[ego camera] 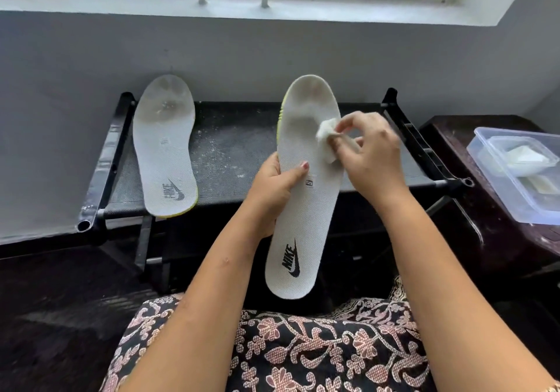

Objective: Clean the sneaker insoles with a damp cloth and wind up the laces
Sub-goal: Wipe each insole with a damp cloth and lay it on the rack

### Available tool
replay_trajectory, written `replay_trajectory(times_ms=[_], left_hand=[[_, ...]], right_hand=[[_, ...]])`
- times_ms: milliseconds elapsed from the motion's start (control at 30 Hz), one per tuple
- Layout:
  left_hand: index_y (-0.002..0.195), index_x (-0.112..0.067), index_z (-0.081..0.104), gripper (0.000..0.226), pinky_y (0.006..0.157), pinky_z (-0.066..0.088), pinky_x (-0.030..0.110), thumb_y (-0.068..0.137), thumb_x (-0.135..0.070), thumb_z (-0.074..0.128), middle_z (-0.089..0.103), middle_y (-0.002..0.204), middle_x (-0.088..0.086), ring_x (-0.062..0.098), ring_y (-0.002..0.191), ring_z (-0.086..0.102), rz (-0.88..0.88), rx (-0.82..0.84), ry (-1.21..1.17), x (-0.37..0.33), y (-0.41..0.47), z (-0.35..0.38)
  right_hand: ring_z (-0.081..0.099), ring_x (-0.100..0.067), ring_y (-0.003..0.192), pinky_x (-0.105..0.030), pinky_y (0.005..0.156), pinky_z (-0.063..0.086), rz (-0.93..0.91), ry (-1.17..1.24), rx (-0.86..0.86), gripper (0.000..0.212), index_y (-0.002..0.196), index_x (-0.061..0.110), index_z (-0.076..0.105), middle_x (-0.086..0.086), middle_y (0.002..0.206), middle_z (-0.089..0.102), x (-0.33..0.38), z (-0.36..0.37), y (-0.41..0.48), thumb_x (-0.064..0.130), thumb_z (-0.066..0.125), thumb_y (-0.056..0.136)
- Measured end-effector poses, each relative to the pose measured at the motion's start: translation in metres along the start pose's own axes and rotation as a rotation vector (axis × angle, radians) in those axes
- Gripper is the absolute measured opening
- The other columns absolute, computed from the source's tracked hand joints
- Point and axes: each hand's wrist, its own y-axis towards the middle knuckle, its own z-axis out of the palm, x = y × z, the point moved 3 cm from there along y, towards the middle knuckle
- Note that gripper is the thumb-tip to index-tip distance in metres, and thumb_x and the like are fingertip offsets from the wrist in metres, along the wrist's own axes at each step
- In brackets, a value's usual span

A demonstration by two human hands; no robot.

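A grey-white insole [303, 209] with a black logo near its heel and a yellow-green edge is held upright in front of me. My left hand [274, 193] grips its left edge at mid-length, thumb across the face. My right hand [371, 156] pinches a small white cloth [326, 137] and presses it on the insole's upper half. A second, dirtier insole [165, 149] lies flat on the black rack [100, 179] to the left. No laces are visible.
The rack's dark mesh shelf [233, 149] is dusted with white specks and stands against a grey wall below a window sill. A clear plastic container [521, 176] with white contents sits on a dark table at the right. My patterned lap fills the bottom.
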Motion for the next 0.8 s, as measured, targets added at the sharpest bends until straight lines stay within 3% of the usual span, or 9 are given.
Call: replay_trajectory(times_ms=[100, 233, 367, 500, 633, 767, 800], left_hand=[[0.097, -0.011, 0.057, 0.011, 0.066, 0.057, 0.03, 0.094, -0.003, 0.051, 0.068, 0.084, 0.008, 0.015, 0.066, 0.066, 0.062, -0.074, -0.063, -0.004, 0.002, -0.002], [0.107, -0.02, 0.052, 0.025, 0.075, 0.056, 0.034, 0.093, 0.001, 0.05, 0.067, 0.093, 0.005, 0.015, 0.076, 0.065, 0.13, -0.094, -0.07, -0.006, 0.0, -0.002], [0.102, -0.017, 0.057, 0.025, 0.074, 0.055, 0.034, 0.091, 0.005, 0.05, 0.069, 0.088, 0.005, 0.016, 0.074, 0.065, 0.153, -0.054, -0.114, -0.007, 0.001, -0.004], [0.095, -0.016, 0.057, 0.024, 0.067, 0.056, 0.029, 0.091, 0.007, 0.049, 0.071, 0.077, -0.004, 0.011, 0.068, 0.066, 0.153, -0.015, -0.072, -0.005, 0.0, 0.0], [0.093, -0.017, 0.058, 0.027, 0.066, 0.056, 0.026, 0.086, 0.009, 0.056, 0.071, 0.074, -0.006, 0.009, 0.067, 0.066, 0.148, 0.023, -0.031, -0.002, 0.001, 0.002], [0.084, -0.014, 0.062, 0.026, 0.059, 0.051, 0.022, 0.063, 0.002, 0.063, 0.068, 0.068, -0.004, 0.009, 0.063, 0.061, 0.229, -0.038, 0.115, -0.003, 0.0, -0.002], [0.081, -0.015, 0.063, 0.025, 0.06, 0.049, 0.024, 0.061, 0.0, 0.063, 0.067, 0.068, -0.003, 0.011, 0.064, 0.06, 0.251, -0.072, 0.139, -0.003, 0.0, -0.005]], right_hand=[[0.046, -0.002, 0.086, -0.004, 0.079, 0.036, -0.081, 0.032, 0.046, 0.007, 0.091, 0.015, 0.067, 0.002, 0.104, 0.046, 0.012, 0.011, -0.004, 0.017, 0.067, 0.084], [0.041, -0.013, 0.098, -0.031, 0.09, 0.039, -0.164, -0.012, 0.087, 0.008, 0.088, 0.021, 0.07, 0.009, 0.106, 0.042, 0.017, 0.021, -0.011, 0.026, 0.071, 0.082], [0.043, -0.014, 0.098, -0.039, 0.088, 0.039, -0.158, -0.062, 0.058, 0.01, 0.089, 0.033, 0.07, 0.013, 0.103, 0.045, 0.021, 0.017, -0.009, 0.037, 0.068, 0.08], [0.051, -0.025, 0.102, -0.044, 0.09, 0.044, -0.043, -0.019, -0.112, 0.01, 0.09, 0.03, 0.07, 0.005, 0.109, 0.05, 0.011, 0.003, 0.0, 0.033, 0.065, 0.082], [0.048, -0.022, 0.107, -0.043, 0.094, 0.039, -0.031, 0.002, -0.203, 0.009, 0.087, 0.027, 0.072, 0.011, 0.107, 0.046, 0.015, -0.002, -0.002, 0.031, 0.069, 0.08], [0.033, -0.012, 0.116, -0.025, 0.098, 0.024, -0.224, 0.07, -0.025, 0.006, 0.081, 0.032, 0.074, 0.013, 0.116, 0.047, 0.04, 0.021, -0.015, 0.03, 0.072, 0.076], [0.031, -0.012, 0.118, -0.026, 0.1, 0.024, -0.259, 0.077, -0.007, 0.005, 0.08, 0.031, 0.074, 0.009, 0.119, 0.049, 0.042, 0.024, -0.016, 0.03, 0.072, 0.075]])
